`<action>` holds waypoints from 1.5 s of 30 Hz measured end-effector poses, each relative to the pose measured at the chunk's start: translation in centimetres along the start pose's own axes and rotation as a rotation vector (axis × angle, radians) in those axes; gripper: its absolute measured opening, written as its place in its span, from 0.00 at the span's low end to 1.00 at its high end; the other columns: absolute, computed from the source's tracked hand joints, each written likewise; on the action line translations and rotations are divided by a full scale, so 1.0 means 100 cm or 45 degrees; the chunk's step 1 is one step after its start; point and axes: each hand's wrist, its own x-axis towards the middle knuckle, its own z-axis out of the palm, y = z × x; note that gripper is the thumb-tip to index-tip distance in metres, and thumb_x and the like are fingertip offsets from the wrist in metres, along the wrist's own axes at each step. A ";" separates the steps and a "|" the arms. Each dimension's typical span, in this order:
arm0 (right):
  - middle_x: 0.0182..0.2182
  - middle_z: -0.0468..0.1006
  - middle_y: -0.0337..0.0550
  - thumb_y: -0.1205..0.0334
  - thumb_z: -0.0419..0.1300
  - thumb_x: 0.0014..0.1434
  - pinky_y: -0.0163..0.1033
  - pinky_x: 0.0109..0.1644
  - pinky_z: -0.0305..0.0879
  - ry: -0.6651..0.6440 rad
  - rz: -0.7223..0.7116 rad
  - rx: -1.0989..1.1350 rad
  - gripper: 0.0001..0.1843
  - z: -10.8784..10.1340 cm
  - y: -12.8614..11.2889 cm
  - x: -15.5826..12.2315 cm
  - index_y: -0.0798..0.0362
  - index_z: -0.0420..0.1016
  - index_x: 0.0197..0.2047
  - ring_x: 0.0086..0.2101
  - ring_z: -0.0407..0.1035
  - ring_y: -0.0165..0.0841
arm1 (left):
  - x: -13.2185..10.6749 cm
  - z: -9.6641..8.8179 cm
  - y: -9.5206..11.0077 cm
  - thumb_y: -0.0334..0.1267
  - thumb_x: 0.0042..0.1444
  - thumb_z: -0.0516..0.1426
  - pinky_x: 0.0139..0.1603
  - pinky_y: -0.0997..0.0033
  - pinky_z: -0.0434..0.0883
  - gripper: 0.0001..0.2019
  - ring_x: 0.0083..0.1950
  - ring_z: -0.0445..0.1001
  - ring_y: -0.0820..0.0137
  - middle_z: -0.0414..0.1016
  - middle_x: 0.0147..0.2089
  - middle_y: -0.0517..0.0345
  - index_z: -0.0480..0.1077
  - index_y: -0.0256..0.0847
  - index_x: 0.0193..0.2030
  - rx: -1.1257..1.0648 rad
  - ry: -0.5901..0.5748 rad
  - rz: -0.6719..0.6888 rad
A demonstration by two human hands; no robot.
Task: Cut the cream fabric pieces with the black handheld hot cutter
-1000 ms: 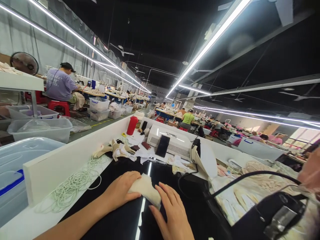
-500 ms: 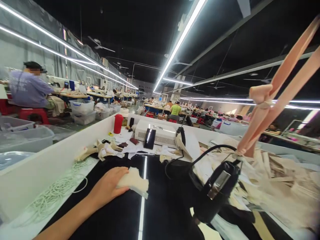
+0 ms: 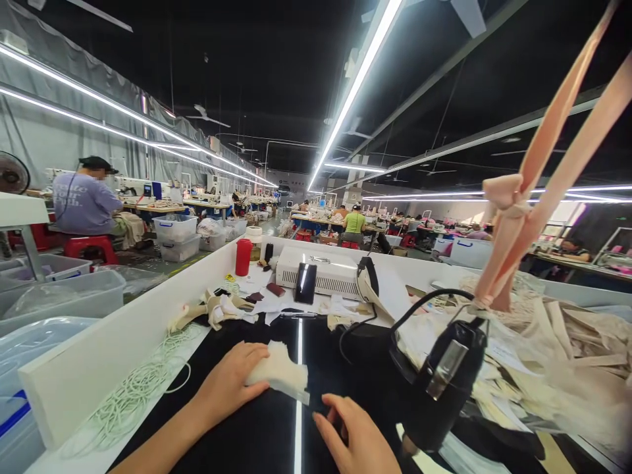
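Note:
A cream padded fabric piece (image 3: 284, 370) with a notched right edge lies on the shiny black work surface. My left hand (image 3: 237, 378) grips its left end between thumb and fingers. To the lower right of the piece, my right hand (image 3: 353, 431) is apart from it, fingers bent and a small gap between thumb and forefinger. Nothing shows in that hand. Right of it hangs a black corded tool (image 3: 447, 382), nose down, slung from a knotted peach fabric strap (image 3: 508, 204).
Pale green cord (image 3: 133, 395) lies coiled along the left side wall (image 3: 99, 368). At the back are a phone (image 3: 305, 283), a white vented box (image 3: 291, 261) and a red bottle (image 3: 243, 257). Beige fabric strips (image 3: 567, 336) heap at right. People sit at tables beyond.
My right hand has come into view from below. My left hand keeps its hold on the cream piece. The whole view has shifted slightly.

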 end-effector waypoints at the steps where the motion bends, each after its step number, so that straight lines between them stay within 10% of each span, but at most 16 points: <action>1: 0.31 0.81 0.36 0.53 0.64 0.66 0.36 0.37 0.74 0.000 0.020 -0.010 0.09 0.004 0.001 0.009 0.44 0.81 0.47 0.32 0.79 0.36 | 0.000 0.000 0.001 0.38 0.58 0.68 0.72 0.39 0.65 0.21 0.64 0.76 0.50 0.78 0.62 0.54 0.75 0.48 0.58 -0.006 -0.001 -0.003; 8: 0.28 0.76 0.36 0.60 0.64 0.64 0.39 0.37 0.67 -0.039 0.064 0.047 0.08 0.023 -0.006 0.029 0.45 0.75 0.31 0.31 0.75 0.38 | 0.000 0.002 0.003 0.35 0.57 0.68 0.74 0.38 0.60 0.22 0.65 0.75 0.52 0.77 0.64 0.52 0.74 0.48 0.58 -0.073 -0.031 -0.029; 25: 0.41 0.86 0.47 0.49 0.64 0.62 0.39 0.44 0.70 -0.053 0.207 1.002 0.15 0.010 -0.052 0.043 0.48 0.73 0.29 0.36 0.77 0.38 | -0.001 -0.014 0.019 0.41 0.64 0.63 0.77 0.43 0.52 0.15 0.68 0.69 0.52 0.75 0.64 0.49 0.76 0.43 0.57 -0.432 -0.058 -0.088; 33: 0.42 0.86 0.47 0.38 0.72 0.55 0.41 0.43 0.74 -0.040 0.450 1.496 0.24 -0.009 -0.066 0.051 0.49 0.72 0.30 0.32 0.78 0.35 | -0.003 -0.035 0.045 0.52 0.71 0.53 0.58 0.62 0.70 0.19 0.54 0.77 0.58 0.81 0.52 0.54 0.78 0.44 0.54 -0.868 -0.143 -0.208; 40: 0.40 0.84 0.44 0.39 0.75 0.51 0.42 0.46 0.75 0.007 0.544 1.635 0.24 -0.011 -0.078 0.056 0.49 0.74 0.30 0.39 0.78 0.38 | -0.002 -0.023 0.057 0.66 0.59 0.61 0.51 0.64 0.74 0.27 0.43 0.79 0.63 0.79 0.39 0.54 0.72 0.40 0.42 -1.472 -0.248 -0.473; 45: 0.38 0.84 0.43 0.37 0.75 0.51 0.42 0.42 0.76 -0.006 0.626 1.572 0.26 -0.006 -0.070 0.050 0.49 0.75 0.39 0.36 0.76 0.35 | -0.004 -0.023 0.046 0.67 0.50 0.67 0.23 0.81 0.55 0.30 0.23 0.58 0.80 0.68 0.28 0.66 0.66 0.40 0.35 -1.525 -0.203 -0.692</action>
